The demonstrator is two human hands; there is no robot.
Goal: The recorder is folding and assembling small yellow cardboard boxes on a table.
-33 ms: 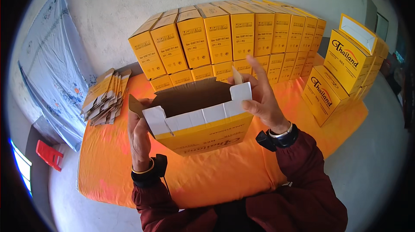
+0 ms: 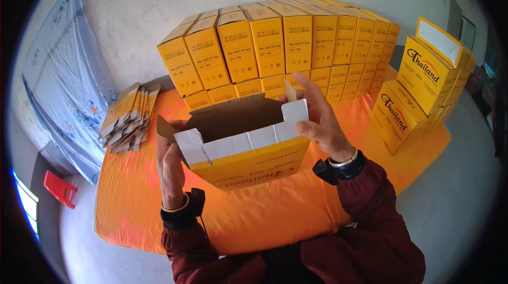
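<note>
Between my hands is a yellow cardboard box (image 2: pixel 248 167), its open top facing up toward me. The inside is plain brown and looks bare as far as it shows. A white folded strip runs along the near rim, and small flaps stand out at both top corners. My left hand (image 2: pixel 172 170) grips the box's left side, some of its fingers hidden behind the left flap. At the right corner my right hand (image 2: pixel 323 120) holds the box, the thumb on the near side by the white flap (image 2: pixel 295 110) and the index finger raised.
Two tiers of yellow boxes (image 2: pixel 238 46) line the back of the orange-covered table (image 2: pixel 227 220). Flattened cartons (image 2: pixel 129 117) lie in a pile at the left. More yellow boxes (image 2: pixel 397 115) are stacked at the right, the upper one with its lid raised. A red stool (image 2: pixel 60 189) is on the floor.
My right index finger has tipped slightly to the left and down. The box and my left hand stay practically where they were.
</note>
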